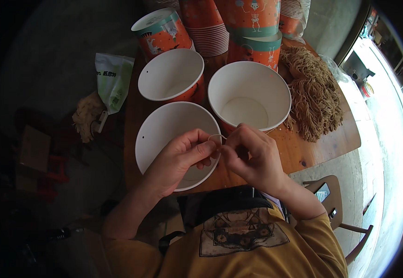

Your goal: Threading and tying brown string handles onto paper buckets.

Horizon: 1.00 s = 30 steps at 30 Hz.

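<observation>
A white-lined paper bucket (164, 127) stands open-topped at the table's near edge, with a small dark hole in its left wall. At its right rim, my left hand (180, 157) pinches a thin pale cord (216, 135), which makes a small loop between my hands. My right hand (252, 157) is closed on the cord too, thumb against curled fingers; its tip is hidden there. Just beyond stand two more open buckets, one at the left (171, 76) with a hole in its wall and one at the right (250, 83).
Orange-and-green printed buckets, one tipped over (164, 37) and several in a nested stack (208, 39), fill the table's far side. A heap of tan cords (313, 92) lies at the right. Left of the table hangs a white-green bag (113, 81). A wooden chair (329, 194) holds a phone (322, 192).
</observation>
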### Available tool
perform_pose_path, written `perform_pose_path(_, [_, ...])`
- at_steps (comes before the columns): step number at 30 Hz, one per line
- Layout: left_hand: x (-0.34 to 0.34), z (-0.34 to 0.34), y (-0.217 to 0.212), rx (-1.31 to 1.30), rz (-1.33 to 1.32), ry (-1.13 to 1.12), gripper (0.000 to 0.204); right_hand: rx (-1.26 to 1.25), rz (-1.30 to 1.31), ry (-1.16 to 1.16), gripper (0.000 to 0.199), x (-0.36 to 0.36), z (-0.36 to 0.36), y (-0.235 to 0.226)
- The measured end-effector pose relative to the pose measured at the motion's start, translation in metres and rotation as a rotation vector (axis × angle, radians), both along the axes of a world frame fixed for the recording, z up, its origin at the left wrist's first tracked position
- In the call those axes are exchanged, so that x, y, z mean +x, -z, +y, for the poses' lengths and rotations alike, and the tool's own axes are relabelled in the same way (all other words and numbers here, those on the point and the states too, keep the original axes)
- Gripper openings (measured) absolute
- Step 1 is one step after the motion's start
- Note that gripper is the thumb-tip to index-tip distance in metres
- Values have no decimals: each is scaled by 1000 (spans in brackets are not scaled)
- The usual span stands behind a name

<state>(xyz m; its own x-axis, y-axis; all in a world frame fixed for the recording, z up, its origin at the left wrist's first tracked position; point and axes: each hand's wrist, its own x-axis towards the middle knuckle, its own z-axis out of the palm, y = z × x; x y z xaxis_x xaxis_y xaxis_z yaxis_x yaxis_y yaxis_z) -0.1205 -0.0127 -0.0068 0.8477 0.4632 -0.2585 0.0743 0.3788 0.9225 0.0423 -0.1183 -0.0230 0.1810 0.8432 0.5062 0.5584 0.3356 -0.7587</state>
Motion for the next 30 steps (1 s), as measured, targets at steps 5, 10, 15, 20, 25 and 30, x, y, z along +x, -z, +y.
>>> perform_pose_path(5, [-3,5,3,-113,-17,66,18,-13,102,-21,18,-7,-5,7])
perform_pose_path(10, [-2,2,-8,-206,27,138,18,224,-164,-87,18,-10,-9,17])
perform_pose_path(15, [-3,-6,-11,-116,57,147,16,158,-41,-67,21,2,-22,11])
perform_pose_path(20, [1,-18,-9,45,60,96,16,82,-149,8,25,3,-20,4])
perform_pose_path(25, [5,-23,-12,253,111,131,18,116,-133,-11,21,3,-22,8])
perform_pose_path(30, [7,-24,-10,441,107,150,19,77,76,-35,17,5,-30,12])
